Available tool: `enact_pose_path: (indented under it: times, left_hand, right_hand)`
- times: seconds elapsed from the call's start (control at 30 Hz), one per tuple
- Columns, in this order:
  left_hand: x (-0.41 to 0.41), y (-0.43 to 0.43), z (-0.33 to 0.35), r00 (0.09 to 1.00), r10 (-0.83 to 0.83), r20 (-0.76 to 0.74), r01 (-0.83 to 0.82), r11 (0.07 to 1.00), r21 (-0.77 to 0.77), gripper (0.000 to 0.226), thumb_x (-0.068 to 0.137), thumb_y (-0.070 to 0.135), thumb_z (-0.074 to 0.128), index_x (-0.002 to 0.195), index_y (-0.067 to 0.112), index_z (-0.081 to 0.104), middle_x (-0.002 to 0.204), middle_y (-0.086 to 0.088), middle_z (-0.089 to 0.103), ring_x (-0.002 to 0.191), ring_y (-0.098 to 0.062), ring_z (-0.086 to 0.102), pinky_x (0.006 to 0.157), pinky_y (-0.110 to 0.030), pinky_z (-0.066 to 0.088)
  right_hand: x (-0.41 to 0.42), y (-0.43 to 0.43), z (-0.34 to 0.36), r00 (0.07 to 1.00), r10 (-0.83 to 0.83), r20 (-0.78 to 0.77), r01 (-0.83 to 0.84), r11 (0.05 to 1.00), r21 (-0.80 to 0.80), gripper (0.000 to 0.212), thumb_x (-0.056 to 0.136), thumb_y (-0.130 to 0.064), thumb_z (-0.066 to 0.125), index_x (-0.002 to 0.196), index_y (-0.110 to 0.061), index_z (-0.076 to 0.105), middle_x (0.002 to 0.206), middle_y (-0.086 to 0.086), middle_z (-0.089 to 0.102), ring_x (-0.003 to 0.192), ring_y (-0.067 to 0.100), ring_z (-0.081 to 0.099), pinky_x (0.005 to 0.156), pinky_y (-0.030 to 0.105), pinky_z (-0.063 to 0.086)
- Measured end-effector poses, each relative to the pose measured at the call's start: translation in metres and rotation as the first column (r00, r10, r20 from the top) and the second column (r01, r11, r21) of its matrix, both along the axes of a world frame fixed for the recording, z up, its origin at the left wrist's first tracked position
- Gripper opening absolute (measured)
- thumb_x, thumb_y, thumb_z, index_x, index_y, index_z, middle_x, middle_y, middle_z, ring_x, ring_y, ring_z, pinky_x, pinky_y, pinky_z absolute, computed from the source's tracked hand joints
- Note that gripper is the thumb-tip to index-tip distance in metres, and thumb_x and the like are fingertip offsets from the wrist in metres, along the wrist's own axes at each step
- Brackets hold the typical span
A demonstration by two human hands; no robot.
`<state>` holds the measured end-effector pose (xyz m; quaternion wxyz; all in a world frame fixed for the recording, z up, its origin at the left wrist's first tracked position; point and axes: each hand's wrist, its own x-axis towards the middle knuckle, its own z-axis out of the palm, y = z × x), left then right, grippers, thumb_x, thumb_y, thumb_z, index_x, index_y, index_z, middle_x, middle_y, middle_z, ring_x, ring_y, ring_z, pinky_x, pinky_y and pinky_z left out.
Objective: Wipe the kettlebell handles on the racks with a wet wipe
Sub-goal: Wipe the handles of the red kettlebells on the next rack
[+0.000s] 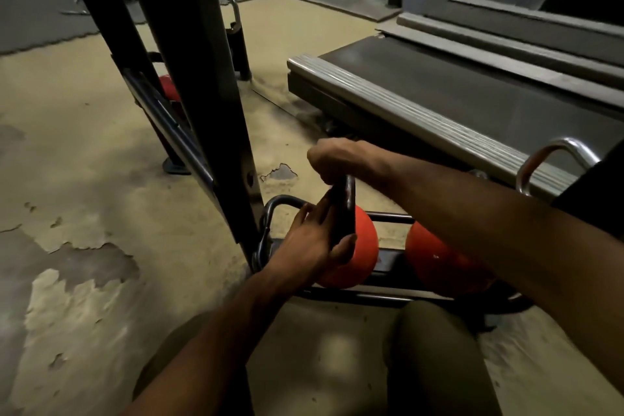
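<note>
The kettlebell (pixel 364 246) and the second kettlebell (pixel 435 263) are both finished in bright orange-red, with the handle (pixel 350 199) left dark, nearly black. The rack (pixel 216 94) is painted black. The floor (pixel 84 179) is coated tan and blotched with grey flaked patches. The treadmill belt (pixel 456 84) is dark grey, edged by a silver ribbed rail (pixel 422 118). Olive trousers (pixel 435 348) can be seen too.

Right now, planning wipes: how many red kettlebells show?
3 kettlebells: one gripped by the left hand, one behind the right forearm, one beyond the rack post. Others may be hidden.
</note>
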<state>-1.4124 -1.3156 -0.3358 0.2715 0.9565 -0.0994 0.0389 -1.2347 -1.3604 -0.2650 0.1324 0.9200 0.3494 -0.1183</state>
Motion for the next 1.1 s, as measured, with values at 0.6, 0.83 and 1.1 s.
enact_pose_path:
  times: [0.6,0.83,1.1]
  left_hand:
    - [0.0,-0.007,-0.011,0.999,0.048,-0.023,-0.048,0.999,0.003,0.079,0.108,0.045,0.043,0.163,0.035,-0.014,0.172,0.012,-0.015,0.157,-0.002,-0.005,0.127,-0.037,-0.005]
    - [0.001,-0.005,-0.015,0.999,0.006,-0.042,-0.008,0.999,-0.051,0.077,0.108,0.047,0.039,0.161,0.037,-0.017,0.168,0.02,-0.024,0.151,0.01,-0.016,0.122,-0.027,-0.01]
    - [0.002,0.004,-0.017,0.998,-0.003,-0.056,0.005,1.0,0.03,0.079,0.105,0.063,0.027,0.162,0.03,-0.018,0.17,0.01,-0.022,0.155,0.001,-0.017,0.13,-0.043,-0.002]
  right_hand:
    - [0.036,-0.043,-0.007,0.919,-0.255,-0.3,0.358,0.858,0.369,0.026,0.098,-0.022,0.06,0.087,0.001,0.066,0.077,0.016,0.072,0.051,0.023,0.072,0.044,0.027,0.054]
    - [0.002,-0.08,-0.049,0.65,-0.425,-0.63,0.754,0.257,0.604,0.033,0.092,-0.03,0.06,0.078,-0.002,0.072,0.064,0.015,0.073,0.054,0.027,0.074,0.064,0.045,0.065]
    - [-0.063,-0.074,-0.061,0.224,0.165,-0.961,0.848,-0.519,0.109,0.012,0.09,-0.002,0.048,0.084,-0.006,0.058,0.064,0.008,0.05,0.05,0.016,0.042,0.046,0.023,0.034]
